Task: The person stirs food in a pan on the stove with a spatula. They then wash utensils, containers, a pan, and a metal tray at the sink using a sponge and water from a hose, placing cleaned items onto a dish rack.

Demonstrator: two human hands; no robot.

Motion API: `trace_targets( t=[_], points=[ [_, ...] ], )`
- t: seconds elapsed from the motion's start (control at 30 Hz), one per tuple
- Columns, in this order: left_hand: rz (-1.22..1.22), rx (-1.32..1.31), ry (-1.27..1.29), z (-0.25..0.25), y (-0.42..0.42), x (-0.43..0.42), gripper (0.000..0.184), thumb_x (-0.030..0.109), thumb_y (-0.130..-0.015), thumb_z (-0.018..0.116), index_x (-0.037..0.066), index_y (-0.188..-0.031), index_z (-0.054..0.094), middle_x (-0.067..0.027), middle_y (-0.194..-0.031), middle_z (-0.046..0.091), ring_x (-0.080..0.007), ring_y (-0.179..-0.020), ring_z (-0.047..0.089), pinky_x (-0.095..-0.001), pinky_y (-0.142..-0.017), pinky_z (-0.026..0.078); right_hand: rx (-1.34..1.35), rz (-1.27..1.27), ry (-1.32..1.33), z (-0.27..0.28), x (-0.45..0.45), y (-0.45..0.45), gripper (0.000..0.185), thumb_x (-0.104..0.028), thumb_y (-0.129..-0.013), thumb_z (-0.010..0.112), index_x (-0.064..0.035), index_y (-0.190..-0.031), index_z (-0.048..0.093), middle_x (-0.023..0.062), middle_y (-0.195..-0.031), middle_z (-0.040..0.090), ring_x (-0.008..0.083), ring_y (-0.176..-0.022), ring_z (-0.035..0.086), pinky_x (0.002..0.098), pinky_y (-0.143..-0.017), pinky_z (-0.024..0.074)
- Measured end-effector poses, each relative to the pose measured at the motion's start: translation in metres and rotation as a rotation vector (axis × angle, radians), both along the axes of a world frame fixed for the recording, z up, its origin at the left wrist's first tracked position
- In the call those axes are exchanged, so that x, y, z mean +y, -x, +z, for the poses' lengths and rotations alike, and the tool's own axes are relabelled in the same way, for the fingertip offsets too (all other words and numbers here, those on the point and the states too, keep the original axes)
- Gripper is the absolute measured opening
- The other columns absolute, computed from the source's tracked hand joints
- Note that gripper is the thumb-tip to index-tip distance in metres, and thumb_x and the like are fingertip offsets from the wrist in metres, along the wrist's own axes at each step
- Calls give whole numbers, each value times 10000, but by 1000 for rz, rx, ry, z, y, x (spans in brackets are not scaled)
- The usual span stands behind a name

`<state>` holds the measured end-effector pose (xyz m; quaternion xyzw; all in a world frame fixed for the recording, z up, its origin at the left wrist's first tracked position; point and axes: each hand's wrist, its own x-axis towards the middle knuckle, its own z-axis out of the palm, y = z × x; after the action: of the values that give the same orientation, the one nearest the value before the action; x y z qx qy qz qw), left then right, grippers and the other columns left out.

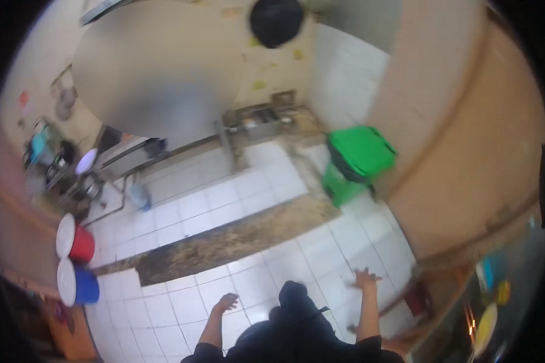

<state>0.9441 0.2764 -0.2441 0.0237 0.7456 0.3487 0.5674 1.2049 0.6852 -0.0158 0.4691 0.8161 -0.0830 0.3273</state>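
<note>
My left hand (226, 303) hangs over the white tiled floor (185, 305), its fingers loosely bent and somewhat apart, with nothing seen in it. To the right, my right hand (366, 279) is open with the fingers spread, also above the tiles and touching nothing. Beyond it stands a green wheeled bin (360, 158) with its lid down; this is the large object nearest to that hand. Dark clothing (290, 327) covers my body between the two arms. The picture is slightly blurred.
A strip of bare, rough ground (224, 239) cuts across the tiles. At left stand a red bucket (82, 243) and a blue bucket (87, 285) with white lids. Dishes (91, 184) crowd the far left. A counter (502, 320) with a yellow-rimmed plate (485, 331) lies at lower right.
</note>
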Motion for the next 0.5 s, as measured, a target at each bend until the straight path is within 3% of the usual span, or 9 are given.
trace_targets(
  t=[0.03, 0.1, 0.13, 0.2, 0.27, 0.33, 0.4, 0.47, 0.5],
  points=[
    [64, 4, 5, 6, 19, 3, 400, 395, -821, 455, 127, -1112, 514, -137, -1012, 557, -239, -837, 576, -397, -705, 461, -24, 279, 6, -82, 22, 9, 462, -448, -747, 568, -213, -1140, 507, 179, -1184, 472, 352, -1065, 468, 469, -907, 371],
    [200, 94, -55, 10, 58, 10, 389, 395, -806, 500, 92, -1049, 517, -105, -905, 587, -181, -690, 574, -320, -575, 458, 662, -40, 545, -113, 25, 67, 445, -356, -763, 585, -145, -1145, 498, 144, -1141, 512, 232, -884, 582, 373, -788, 460],
    [242, 94, -46, 9, 77, 6, 389, 395, -806, 500, 92, -1049, 517, -105, -905, 587, -181, -690, 574, -320, -575, 458, 580, -432, 792, -100, 22, 105, 358, -318, -762, 579, -127, -1064, 556, 142, -1034, 574, 279, -928, 560, 417, -805, 455],
    [345, 119, -59, -12, 115, -8, 356, 375, -806, 511, 97, -1028, 530, -94, -871, 596, -165, -672, 573, -288, -529, 449, 564, -54, 1094, -156, 60, 151, 346, -274, -755, 587, -64, -1029, 570, 155, -968, 598, 252, -871, 588, 363, -785, 462],
    [496, 122, 36, -35, 129, -29, 293, 324, -810, 513, 84, -973, 559, -86, -757, 604, -156, -624, 570, -279, -486, 442, 447, 28, 868, -200, 95, 202, 324, -244, -747, 587, -44, -1002, 581, 159, -936, 604, 240, -874, 590, 345, -782, 460],
    [315, 219, 53, -79, 140, -66, 237, 281, -810, 510, 77, -902, 588, -89, -689, 601, -180, -594, 571, -294, -465, 444, 341, 104, 620, -206, 139, 293, 302, -214, -739, 588, -24, -975, 591, 162, -904, 610, 228, -877, 593, 328, -779, 459],
    [601, -116, 107, -72, 163, -79, 260, 309, -803, 499, 99, -924, 590, -98, -739, 607, -219, -658, 583, -389, -553, 450, 518, 344, 309, -207, 172, 394, 185, -173, -735, 563, -19, -817, 625, 116, -839, 626, 188, -780, 600, 329, -671, 469],
    [608, -191, 211, -40, 194, -61, 269, 311, -803, 498, 112, -968, 571, -92, -799, 604, -214, -679, 583, -387, -573, 447, 751, 326, 170, -186, 185, 501, 135, -106, -715, 563, -16, -801, 615, 117, -794, 616, 187, -730, 591, 302, -661, 461],
    [598, -265, 295, -28, 216, -46, 286, 313, -802, 498, 125, -1011, 552, -87, -859, 601, -210, -701, 584, -386, -593, 444, 998, 232, 412, -153, 185, 559, 165, -136, -713, 574, -13, -820, 599, 136, -762, 614, 231, -741, 596, 319, -673, 461]
  ],
)
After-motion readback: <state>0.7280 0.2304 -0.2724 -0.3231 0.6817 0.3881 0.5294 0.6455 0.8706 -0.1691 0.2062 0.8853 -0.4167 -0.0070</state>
